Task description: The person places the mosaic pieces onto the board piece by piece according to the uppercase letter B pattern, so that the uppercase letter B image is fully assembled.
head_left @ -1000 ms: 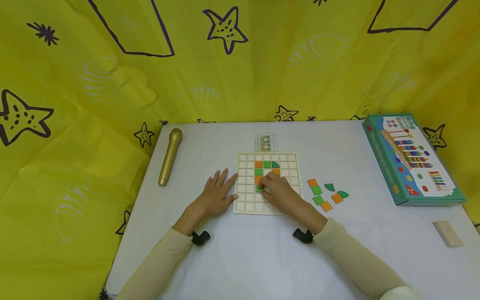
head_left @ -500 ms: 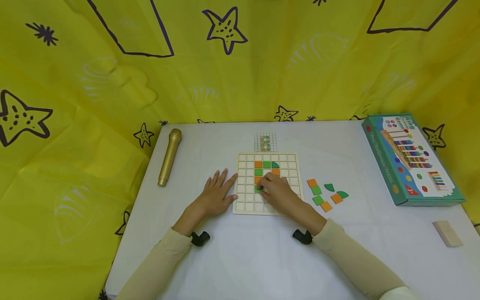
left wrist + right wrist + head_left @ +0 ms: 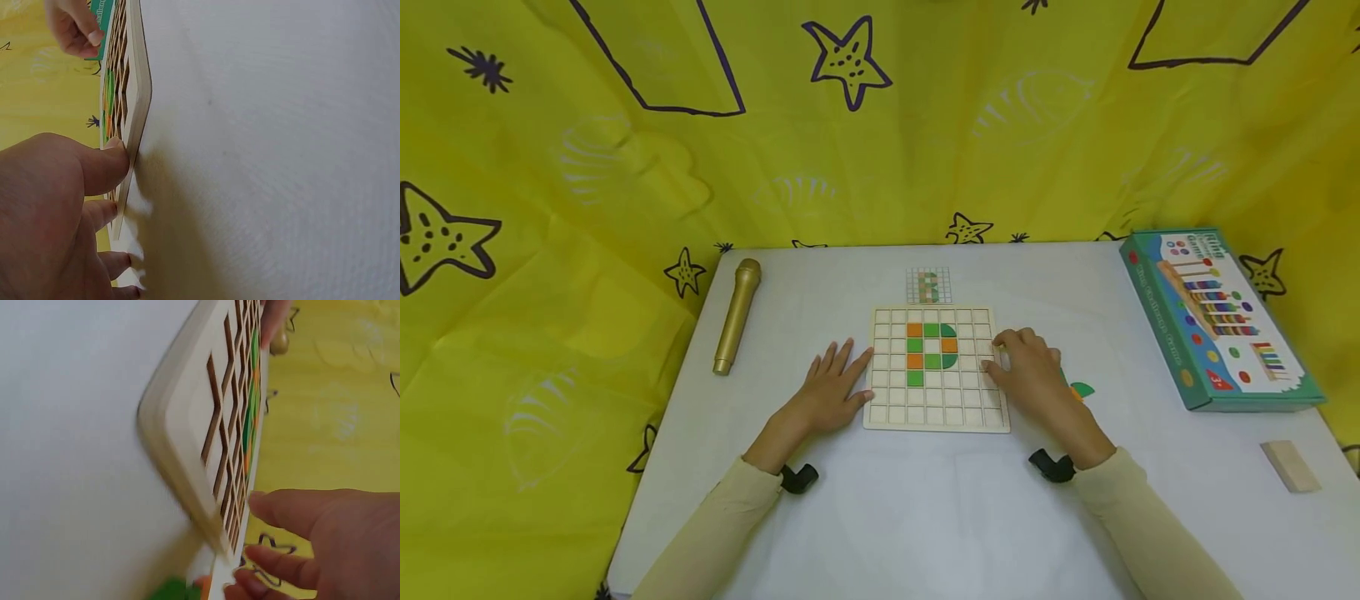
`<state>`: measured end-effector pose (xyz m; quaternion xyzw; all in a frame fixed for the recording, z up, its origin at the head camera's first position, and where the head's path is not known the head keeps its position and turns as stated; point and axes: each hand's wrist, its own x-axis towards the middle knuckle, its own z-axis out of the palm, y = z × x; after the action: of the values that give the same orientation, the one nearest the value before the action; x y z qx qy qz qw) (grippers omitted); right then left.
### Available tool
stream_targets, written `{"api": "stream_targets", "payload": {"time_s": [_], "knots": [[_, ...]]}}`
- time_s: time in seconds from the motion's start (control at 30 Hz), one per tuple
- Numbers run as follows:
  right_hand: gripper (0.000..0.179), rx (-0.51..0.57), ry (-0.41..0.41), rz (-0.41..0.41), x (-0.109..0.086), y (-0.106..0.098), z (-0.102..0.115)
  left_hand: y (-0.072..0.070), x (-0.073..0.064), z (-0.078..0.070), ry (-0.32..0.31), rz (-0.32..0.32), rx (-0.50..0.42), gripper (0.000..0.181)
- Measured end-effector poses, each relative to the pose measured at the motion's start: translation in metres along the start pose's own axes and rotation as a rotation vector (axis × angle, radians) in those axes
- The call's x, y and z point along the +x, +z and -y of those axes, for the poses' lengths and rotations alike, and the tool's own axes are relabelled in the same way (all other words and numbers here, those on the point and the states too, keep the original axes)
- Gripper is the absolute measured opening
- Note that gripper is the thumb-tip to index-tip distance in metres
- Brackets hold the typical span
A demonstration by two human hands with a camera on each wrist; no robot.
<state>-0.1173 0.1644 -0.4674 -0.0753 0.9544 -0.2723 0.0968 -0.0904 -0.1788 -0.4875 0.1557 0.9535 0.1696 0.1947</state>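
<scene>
Head view, catalogue of items on the white tabletop (image 3: 925,517).

Item 1: wooden grid board (image 3: 934,369), flat at the middle of the tabletop, shallow square cells cut into its face. It looked stiff, thin and light; likely to slide on the smooth cloth if pushed from 1 side only. Best hold judged to be at the plain outer rim, a hand on each side.

Item 2: coloured tiles (image 3: 931,350) seated in the cells, orange and green, 2 with a rounded edge. They appeared small, flat, rigid and light; probably taken by a fingertip pinch at the edges, and easily dislodged if the board were tipped.

Item 3: loose tiles (image 3: 1081,389) just right of the board, mostly hidden under the right hand.

Left hand (image 3: 833,388): flat on the tabletop, fingers straight and spread, tips touching the board's left edge; its grip held nothing. The left wrist view showed the thumb (image 3: 103,165) against the rim.

Right hand (image 3: 1028,370): over the board's right edge and the loose tiles, fingers loosely bent; whether its grip held a tile could not be told.

Other: gold microphone (image 3: 737,316), pattern card (image 3: 928,285), green game box (image 3: 1217,321), wooden block (image 3: 1290,466).
</scene>
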Motion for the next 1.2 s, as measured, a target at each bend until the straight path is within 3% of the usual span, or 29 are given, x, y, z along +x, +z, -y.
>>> {"api": "stream_targets", "payload": {"time_s": [0.2, 0.33, 0.53, 0.77, 1.2], "knots": [[0.059, -0.093, 0.127, 0.044, -0.002, -0.015, -0.018, -0.001, 0.0, 0.0, 0.008, 0.002, 0.009, 0.073], [0.052, -0.108, 0.147, 0.069, -0.003, -0.021, -0.022, -0.001, -0.001, 0.001, 0.011, 0.002, 0.008, 0.073], [0.032, -0.081, 0.067, 0.082, -0.003, -0.022, -0.024, 0.0, -0.001, 0.001, 0.013, -0.002, 0.003, 0.073], [0.038, 0.036, 0.044, 0.088, -0.001, -0.018, -0.027, 0.001, -0.001, 0.001, 0.013, -0.008, 0.009, 0.073], [0.03, 0.061, -0.023, 0.047, 0.0, -0.014, -0.036, 0.001, -0.001, 0.001, 0.004, -0.004, 0.016, 0.073]]}}
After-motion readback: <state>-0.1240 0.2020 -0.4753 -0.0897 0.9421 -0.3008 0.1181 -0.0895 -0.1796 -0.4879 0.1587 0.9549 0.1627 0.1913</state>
